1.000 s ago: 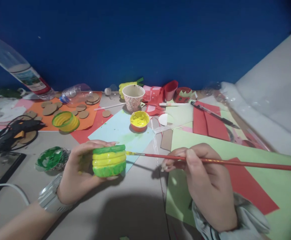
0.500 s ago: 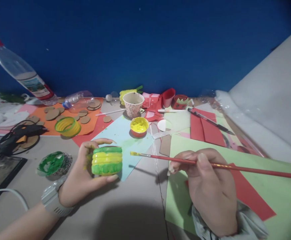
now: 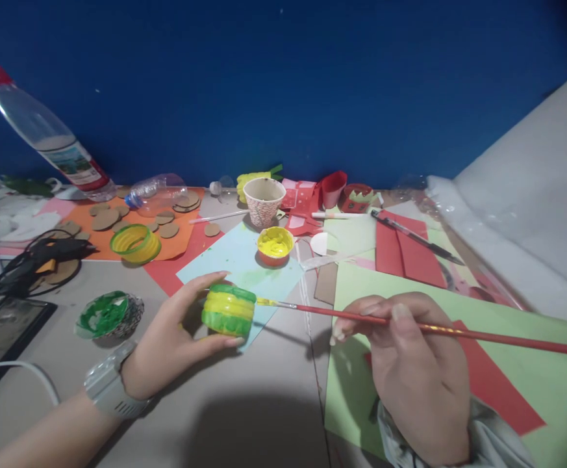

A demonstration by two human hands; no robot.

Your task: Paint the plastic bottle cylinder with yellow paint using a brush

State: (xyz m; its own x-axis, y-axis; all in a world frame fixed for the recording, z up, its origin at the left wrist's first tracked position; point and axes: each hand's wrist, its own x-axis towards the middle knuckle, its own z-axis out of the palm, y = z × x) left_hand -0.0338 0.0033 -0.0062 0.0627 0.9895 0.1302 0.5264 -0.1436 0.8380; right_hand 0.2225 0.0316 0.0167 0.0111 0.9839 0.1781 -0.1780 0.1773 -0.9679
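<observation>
Between thumb and fingers, my left hand (image 3: 169, 338) grips a ribbed plastic bottle section (image 3: 228, 311) painted in green and yellow bands. My right hand (image 3: 410, 364) is closed around a red-handled paintbrush (image 3: 322, 312). Its yellow-coated tip is at the right edge of the bottle section, seemingly touching it. Beyond my hands, a small cup of yellow paint (image 3: 275, 244) sits on light blue paper (image 3: 234, 260). Left of my left wrist is a cup of green paint (image 3: 110, 315). A yellow ring with a green rim (image 3: 136, 244) lies on orange paper.
A patterned paper cup (image 3: 264, 201) stands behind the yellow paint. At the left are a tall bottle (image 3: 54, 136), cardboard discs (image 3: 105, 219) and black cables (image 3: 25, 266). Light green paper (image 3: 502, 318) covers the right side, and a blue wall (image 3: 283, 84) rises behind.
My left hand has moved right and tilted the bottle section, bringing its edge up to the brush tip. The right hand has stayed nearly still, and the whole view has shifted slightly.
</observation>
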